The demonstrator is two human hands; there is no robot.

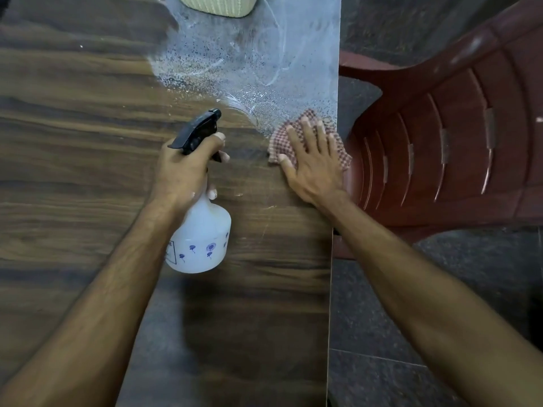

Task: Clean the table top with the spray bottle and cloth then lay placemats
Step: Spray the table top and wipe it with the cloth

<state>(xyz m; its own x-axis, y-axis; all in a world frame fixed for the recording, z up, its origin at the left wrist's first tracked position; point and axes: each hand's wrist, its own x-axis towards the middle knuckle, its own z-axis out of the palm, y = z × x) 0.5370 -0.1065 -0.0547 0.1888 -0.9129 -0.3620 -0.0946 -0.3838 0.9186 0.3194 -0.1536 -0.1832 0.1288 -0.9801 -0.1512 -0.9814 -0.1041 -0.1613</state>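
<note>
My left hand [183,171] grips the neck of a white spray bottle [199,239] with a black trigger head, held just above the dark wooden table top [73,142], nozzle pointing up and to the right. My right hand [311,160] lies flat with straight fingers on a red-and-white checked cloth [279,142] pressed against the table near its right edge. A wet, speckled patch of spray [249,54] spreads over the table beyond the cloth. The edge of a pale ribbed placemat [217,4] shows at the top of the view.
A dark red plastic chair [455,142] stands close against the table's right edge. Dark speckled stone floor [411,333] lies to the right of the table. The table runs on to the left and toward me.
</note>
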